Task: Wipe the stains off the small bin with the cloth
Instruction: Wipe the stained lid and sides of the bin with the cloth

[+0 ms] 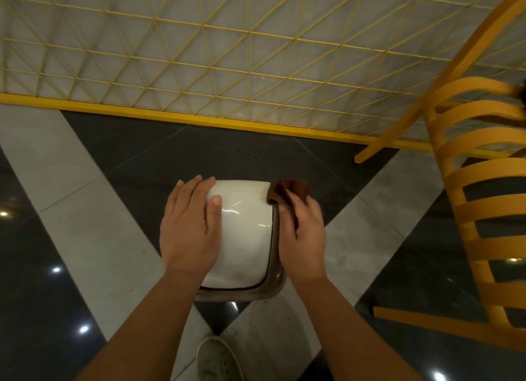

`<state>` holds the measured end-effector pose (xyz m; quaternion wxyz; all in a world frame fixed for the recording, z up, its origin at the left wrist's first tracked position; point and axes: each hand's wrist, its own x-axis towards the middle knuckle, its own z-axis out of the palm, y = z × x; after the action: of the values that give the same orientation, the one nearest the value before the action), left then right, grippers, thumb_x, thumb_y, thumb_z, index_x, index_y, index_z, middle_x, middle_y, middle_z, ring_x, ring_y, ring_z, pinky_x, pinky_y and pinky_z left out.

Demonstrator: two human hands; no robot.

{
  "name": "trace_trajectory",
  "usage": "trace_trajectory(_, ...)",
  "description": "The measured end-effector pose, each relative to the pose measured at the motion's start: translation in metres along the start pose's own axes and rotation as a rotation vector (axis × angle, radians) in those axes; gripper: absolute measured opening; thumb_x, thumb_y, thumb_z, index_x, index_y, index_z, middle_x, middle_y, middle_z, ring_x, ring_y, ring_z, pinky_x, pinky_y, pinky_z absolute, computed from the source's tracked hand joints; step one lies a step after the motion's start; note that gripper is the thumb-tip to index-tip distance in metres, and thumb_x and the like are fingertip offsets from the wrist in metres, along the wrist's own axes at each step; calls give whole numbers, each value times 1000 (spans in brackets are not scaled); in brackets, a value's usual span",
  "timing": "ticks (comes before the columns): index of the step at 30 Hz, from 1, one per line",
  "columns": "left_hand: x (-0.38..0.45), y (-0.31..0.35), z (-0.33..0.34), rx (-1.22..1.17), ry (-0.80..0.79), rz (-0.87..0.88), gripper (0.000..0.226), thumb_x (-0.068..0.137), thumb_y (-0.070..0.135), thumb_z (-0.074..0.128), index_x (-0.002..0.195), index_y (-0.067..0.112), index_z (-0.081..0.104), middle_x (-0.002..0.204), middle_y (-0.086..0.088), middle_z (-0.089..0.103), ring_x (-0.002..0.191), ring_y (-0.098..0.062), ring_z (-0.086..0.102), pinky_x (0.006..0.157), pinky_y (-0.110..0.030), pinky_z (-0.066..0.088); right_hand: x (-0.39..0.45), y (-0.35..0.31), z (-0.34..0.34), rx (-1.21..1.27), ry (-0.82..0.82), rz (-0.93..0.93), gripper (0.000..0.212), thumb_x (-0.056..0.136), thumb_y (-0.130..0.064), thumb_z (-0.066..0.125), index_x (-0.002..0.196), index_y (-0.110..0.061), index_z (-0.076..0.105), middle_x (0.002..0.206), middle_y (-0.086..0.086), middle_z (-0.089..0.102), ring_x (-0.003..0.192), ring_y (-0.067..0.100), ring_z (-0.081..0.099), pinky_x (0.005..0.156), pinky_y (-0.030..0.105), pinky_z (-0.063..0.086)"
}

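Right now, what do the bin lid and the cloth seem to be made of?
The bin lid looks like glossy white plastic, since bright light streaks reflect off its smooth curved top. The cloth in the right hand seems a soft brown fabric: it is matte and folds in creases. The exact fibre cannot be told.

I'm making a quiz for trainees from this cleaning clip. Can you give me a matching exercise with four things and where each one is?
Things:
1. left hand
2. cloth
3. chair
4. shoe

Places:
A. far right, on the floor
B. in the right hand, at the bin's right side
C. bottom edge, below the bin
D. flat on the bin's white lid

Pairs: 1-D, 2-B, 3-A, 4-C
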<state>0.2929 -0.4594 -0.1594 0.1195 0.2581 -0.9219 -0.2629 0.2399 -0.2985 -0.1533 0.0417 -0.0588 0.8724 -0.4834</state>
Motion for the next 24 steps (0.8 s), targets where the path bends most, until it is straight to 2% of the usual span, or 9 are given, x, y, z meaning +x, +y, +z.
trace_trajectory(2,0,0,2,8,15,4,49,97,49,22,136,29,44,143,3,44,139,-21,29,110,-38,26,22,-2,3,26,-57,59,32,98,-29,44,127,-27,55,124,-13,48,112,3,46,103,21,34)
trace_trajectory(6,-1,1,2,21,23,1,51,96,49,20,137,28,44,144,1,44,140,-22,29,111,-36,25,34,9,8,193,-136,392,25,97,-37,43,112,-29,62,117,-7,54,101,8,54,101,37,43)
trace_trajectory(9,0,2,3,35,14,-11,51,96,49,21,137,28,43,144,1,44,140,-23,29,111,-38,26,24,16,6,114,-146,416,28,97,-35,43,117,-24,60,117,-6,52,101,11,55,100,38,44)
trace_trajectory(11,0,4,2,40,9,-22,50,97,48,23,138,27,43,144,0,44,139,-24,30,110,-40,28,13,19,2,53,-140,392,26,98,-32,43,117,-23,58,116,-5,51,95,9,55,94,31,47)
trace_trajectory(14,0,8,0,42,-9,-49,49,98,47,24,139,26,42,146,-1,42,140,-25,29,110,-44,30,-15,24,-5,-93,-161,289,22,98,-26,44,112,-23,61,107,-5,53,84,3,54,75,12,43)
trace_trajectory(17,0,10,-4,13,-34,-75,50,98,46,25,143,28,36,151,1,35,143,-22,22,112,-42,25,-42,31,-19,-170,-210,248,19,97,-22,47,108,-24,62,102,-5,57,80,4,56,70,7,45)
trace_trajectory(19,1,10,-11,-153,-40,-108,50,98,45,25,147,33,27,157,5,22,144,-17,15,114,-40,18,-49,30,-32,-207,-270,256,20,96,-19,48,109,-25,62,101,-6,56,78,0,53,65,1,40)
trace_trajectory(21,1,9,-22,-424,-43,-202,51,99,43,27,149,39,15,159,11,8,144,-9,8,116,-39,11,-50,24,-44,-210,-265,298,16,97,-20,47,105,-27,59,102,-4,56,77,1,52,61,5,40)
trace_trajectory(24,-6,-7,-36,-613,-34,-327,56,96,46,39,146,47,13,158,12,13,146,-10,7,119,-51,7,-36,5,-55,-114,-168,402,24,97,-27,46,118,-23,55,99,-1,57,77,9,57,53,12,40)
